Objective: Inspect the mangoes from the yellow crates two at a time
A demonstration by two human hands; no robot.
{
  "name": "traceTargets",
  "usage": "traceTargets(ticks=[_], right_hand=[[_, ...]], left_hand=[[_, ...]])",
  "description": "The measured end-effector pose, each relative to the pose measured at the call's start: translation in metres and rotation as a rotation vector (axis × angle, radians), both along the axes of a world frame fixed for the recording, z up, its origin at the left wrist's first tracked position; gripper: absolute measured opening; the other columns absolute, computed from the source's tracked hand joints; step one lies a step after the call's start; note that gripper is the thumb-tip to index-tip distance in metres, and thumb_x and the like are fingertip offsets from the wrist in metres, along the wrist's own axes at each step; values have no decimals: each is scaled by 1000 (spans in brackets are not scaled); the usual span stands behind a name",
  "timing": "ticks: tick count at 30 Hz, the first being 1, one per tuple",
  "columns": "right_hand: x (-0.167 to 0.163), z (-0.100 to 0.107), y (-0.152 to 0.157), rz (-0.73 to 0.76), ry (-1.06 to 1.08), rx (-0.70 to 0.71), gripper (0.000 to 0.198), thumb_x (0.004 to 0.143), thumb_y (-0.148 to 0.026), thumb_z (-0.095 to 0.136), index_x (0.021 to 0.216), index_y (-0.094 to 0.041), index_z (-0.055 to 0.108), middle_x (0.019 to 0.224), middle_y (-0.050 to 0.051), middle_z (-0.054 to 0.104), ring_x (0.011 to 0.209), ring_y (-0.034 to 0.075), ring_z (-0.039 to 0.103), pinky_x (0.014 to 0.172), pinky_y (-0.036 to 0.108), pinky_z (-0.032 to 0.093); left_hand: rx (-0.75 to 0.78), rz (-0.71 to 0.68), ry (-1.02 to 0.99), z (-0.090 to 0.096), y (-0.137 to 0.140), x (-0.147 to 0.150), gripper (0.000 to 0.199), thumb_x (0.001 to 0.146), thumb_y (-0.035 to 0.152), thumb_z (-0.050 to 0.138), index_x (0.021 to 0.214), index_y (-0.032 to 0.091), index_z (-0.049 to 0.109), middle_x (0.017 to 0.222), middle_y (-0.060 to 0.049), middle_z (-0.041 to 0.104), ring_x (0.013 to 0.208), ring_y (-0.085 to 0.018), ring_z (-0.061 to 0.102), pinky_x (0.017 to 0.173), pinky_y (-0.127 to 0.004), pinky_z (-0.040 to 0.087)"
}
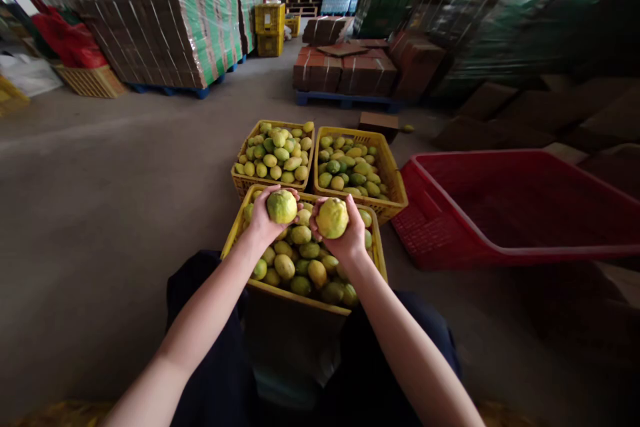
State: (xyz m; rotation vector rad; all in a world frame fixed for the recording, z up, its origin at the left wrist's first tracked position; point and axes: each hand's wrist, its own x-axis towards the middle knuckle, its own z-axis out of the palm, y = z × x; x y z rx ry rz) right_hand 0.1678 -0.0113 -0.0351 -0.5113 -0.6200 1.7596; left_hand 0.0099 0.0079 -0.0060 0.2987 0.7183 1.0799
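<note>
Above the near yellow crate (pixel 300 296) I hold one lemon in each hand. My left hand (pixel 263 219) is closed round a greenish-yellow lemon (pixel 282 206). A paler, bumpy lemon (pixel 333 217) rests in my right hand (pixel 353 235), its fingers curled round the sides. Below both hands, the near crate is filled with green and yellow lemons (pixel 285 267). Two more yellow crates stand just beyond it: the left crate (pixel 239 177) is heaped with lemons, and the right crate (pixel 395 180) holds lemons with some of its inner wall showing.
To the right stands a large red plastic bin (pixel 425 213). A small cardboard box (pixel 379 123) sits behind the crates. Farther back are a blue pallet (pixel 345 101) with bundled flat cartons (pixel 367 73), wrapped carton stacks (pixel 135 20) and stacked yellow crates (pixel 270 30).
</note>
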Motion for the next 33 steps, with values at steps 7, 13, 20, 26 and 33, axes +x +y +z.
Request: traceTargets(ticks=[7, 13, 20, 26, 33], right_hand=[[3, -6, -1, 75, -92, 80, 38, 75, -53, 66, 64, -17, 67, 56, 4, 63, 49, 19, 60, 32, 24, 40], [-4, -5, 3, 44, 1, -140, 46, 82, -62, 56, 72, -17, 65, 64, 5, 68, 56, 19, 65, 34, 23, 41], [-9, -7, 6, -89, 53, -354, 36, 93, -50, 48, 91, -19, 66, 69, 3, 71, 55, 16, 66, 39, 22, 49], [-7, -13, 7, -8, 81, -356, 25, 85, -41, 61, 90, -16, 64, 72, 5, 73, 52, 16, 65, 38, 21, 51], [-8, -11, 7, -22, 78, -341, 26, 85, -41, 59, 89, -16, 64, 69, 5, 72, 51, 16, 64, 39, 23, 50]], left_hand=[[267, -98, 140, -4, -6, 3, 23, 70, 28, 51, 55, 16, 63, 57, -5, 63, 54, -17, 62, 50, -26, 50], [125, -133, 155, -6, -8, 7, 27, 77, 31, 51, 61, 14, 65, 60, -6, 65, 53, -16, 62, 46, -25, 48], [-209, -8, -28, -9, -2, 6, 35, 93, 37, 37, 88, 17, 65, 69, -7, 67, 59, -17, 67, 43, -21, 50], [-317, 6, -80, -8, 1, -2, 39, 95, 39, 36, 97, 12, 63, 68, -9, 67, 52, -13, 63, 37, -13, 44], [-269, 54, -29, -12, -5, -3, 46, 94, 43, 33, 99, 12, 66, 74, -12, 69, 53, -14, 63, 47, -20, 52]])
